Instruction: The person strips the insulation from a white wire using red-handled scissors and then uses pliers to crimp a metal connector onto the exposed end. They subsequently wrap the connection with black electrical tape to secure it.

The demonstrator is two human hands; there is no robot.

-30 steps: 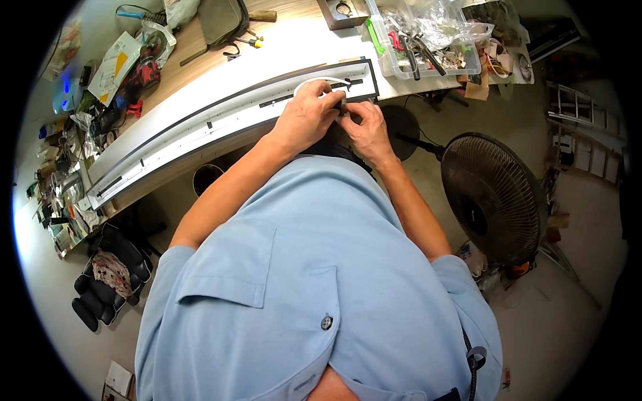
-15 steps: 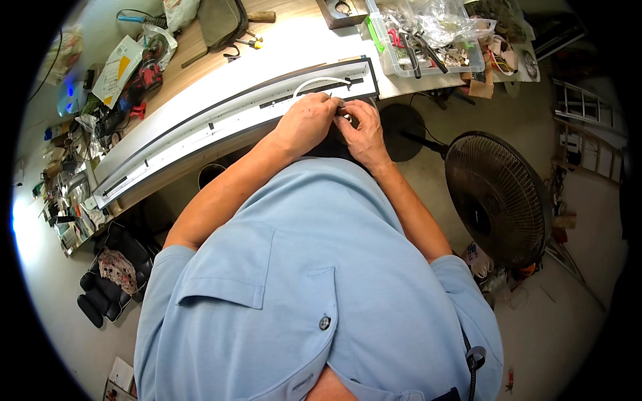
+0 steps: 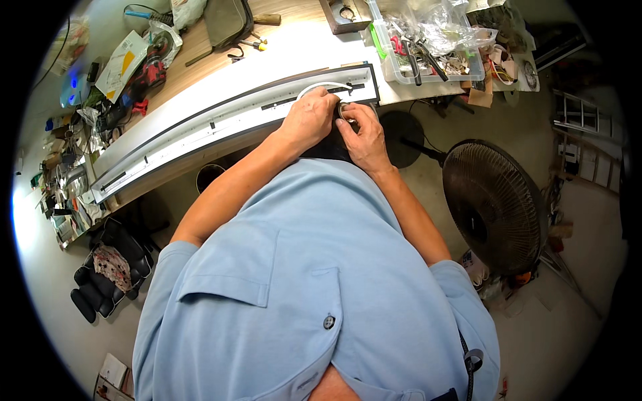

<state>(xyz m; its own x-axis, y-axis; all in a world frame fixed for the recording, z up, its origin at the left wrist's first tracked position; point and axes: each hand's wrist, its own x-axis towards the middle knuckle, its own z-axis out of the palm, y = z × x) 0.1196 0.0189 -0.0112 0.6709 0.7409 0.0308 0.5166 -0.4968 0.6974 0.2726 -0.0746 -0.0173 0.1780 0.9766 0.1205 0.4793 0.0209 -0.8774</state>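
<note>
A long, shallow white tray-like housing with black edges (image 3: 190, 142) lies slantwise along the bench's near edge. A white cable (image 3: 326, 84) curves over its right end. At that end's near edge, my left hand (image 3: 309, 119) is closed with its fingers pinched together. My right hand (image 3: 364, 137) is just beside it, thumb and fingers curled in a pinch. Between the fingertips is a small, dark, partly rounded thing (image 3: 342, 110), mostly hidden by the fingers; I cannot tell its kind.
Behind the housing's right end stands a clear plastic bin (image 3: 441, 79) of tools and bags. Pliers with yellow parts (image 3: 254, 45) lie on the bench, and a red and black power tool (image 3: 152, 72) at left. A black standing fan (image 3: 495, 207) is close on my right.
My right fingers have shifted slightly and spread a little from the left fingertips, showing more of the small thing. The housing keeps its place on the bench; the whole view has moved slightly.
</note>
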